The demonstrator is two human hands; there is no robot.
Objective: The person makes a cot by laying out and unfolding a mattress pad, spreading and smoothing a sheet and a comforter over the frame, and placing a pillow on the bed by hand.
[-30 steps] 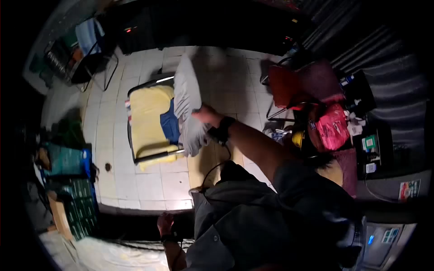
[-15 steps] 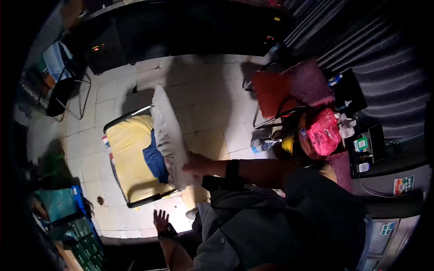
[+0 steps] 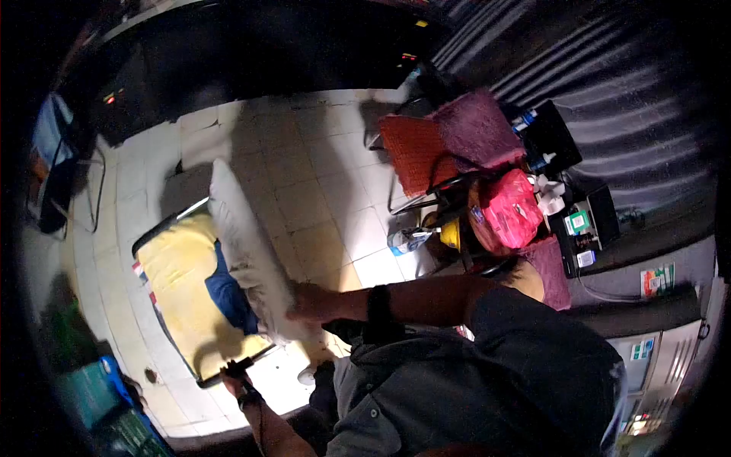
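Observation:
My right hand [image 3: 306, 303] is closed on the lower end of a long white pillow [image 3: 247, 247], which stands tilted beside a chair. Yellow cloth [image 3: 179, 278] covers the chair, and a dark blue cloth [image 3: 228, 293] lies on it next to the pillow. At the chair's near side, my left hand [image 3: 231, 378] is wrapped round the black armrest [image 3: 242, 364]. The other black armrest [image 3: 164, 228] is on the far side.
A red-seated chair [image 3: 417, 156] and purple fluffy covers [image 3: 480, 129] are at right. Close by are a pink plastic bag [image 3: 510, 209] and yellow object [image 3: 451, 233]. Another chair [image 3: 53, 190] stands far left, with green boxes [image 3: 87, 396] at lower left.
My left hand, open and apart from the chair before, has moved onto its armrest and closed. My right hand still holds the pillow. The view has shifted, moving the room's contents leftward.

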